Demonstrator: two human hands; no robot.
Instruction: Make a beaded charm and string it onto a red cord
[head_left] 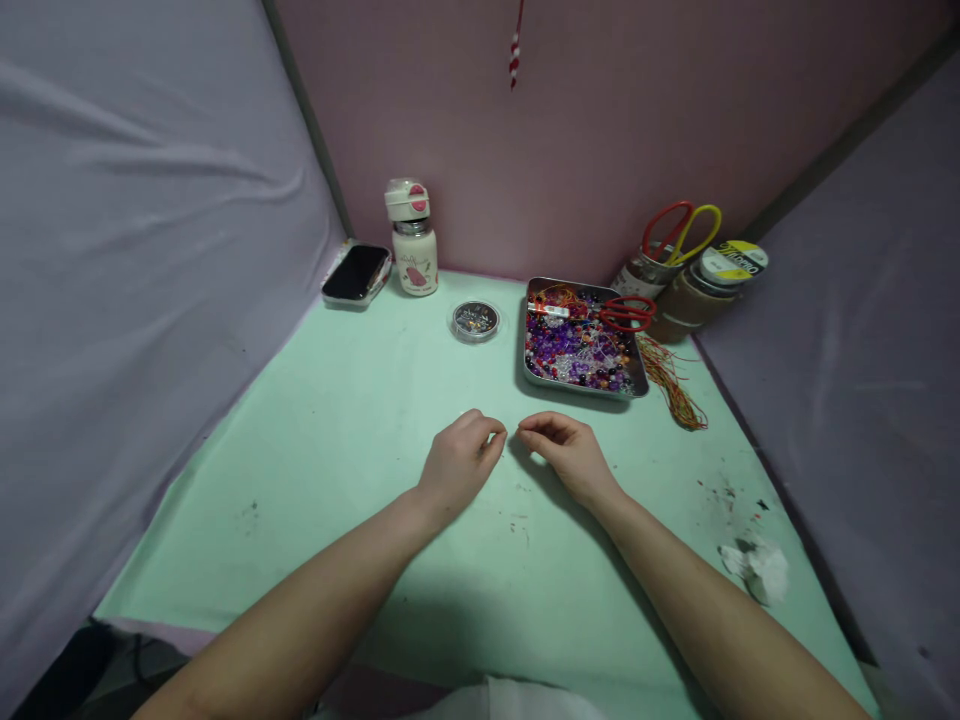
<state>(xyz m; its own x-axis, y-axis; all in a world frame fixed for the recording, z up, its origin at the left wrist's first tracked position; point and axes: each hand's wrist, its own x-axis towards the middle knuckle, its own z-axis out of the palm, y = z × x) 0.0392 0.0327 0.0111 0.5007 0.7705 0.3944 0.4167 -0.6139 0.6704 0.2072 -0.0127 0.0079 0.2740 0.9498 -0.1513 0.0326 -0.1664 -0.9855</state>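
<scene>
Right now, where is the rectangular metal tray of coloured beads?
In the head view, the rectangular metal tray sits right of centre, beyond the bare right hand, with the bundle of orange-and-green threads beside its right edge.

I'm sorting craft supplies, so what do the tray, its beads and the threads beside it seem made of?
Tray: probably metal, smooth grey, bright-edged. Beads: glossy plastic or glass, some see-through; I can't tell which. Threads: probably textile, fairly matte, finely stranded and limp.

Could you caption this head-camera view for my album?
Left hand and right hand, both pinched, nearly meet near a metal tray of colourful beads on a pale green tabletop.
</scene>
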